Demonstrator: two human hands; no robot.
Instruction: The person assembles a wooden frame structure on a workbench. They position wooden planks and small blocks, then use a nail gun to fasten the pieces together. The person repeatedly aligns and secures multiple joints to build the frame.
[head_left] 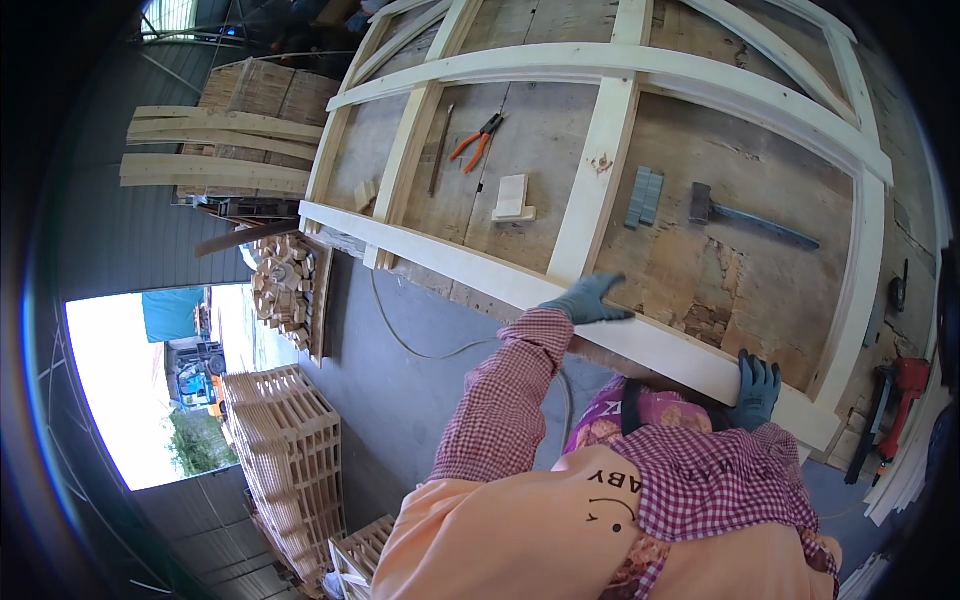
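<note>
L hand: gloved, fingers spread, resting on near rail of timber frame, no grip seen. R hand: gloved, fingers extended over same rail, thumb hidden, can't tell if gripping. Frame's flat on worktable; btwn its members: hammer, grey fastener strips, pliers w/ orange handles.

The worn, stained wooden tabletop I'm watching remotely carries a pale timber frame, and within the frame's bays, directly on the surface, lie orange-handled pliers, a thin brown rod, small wood blocks, blue-grey strips and a hammer.
</note>
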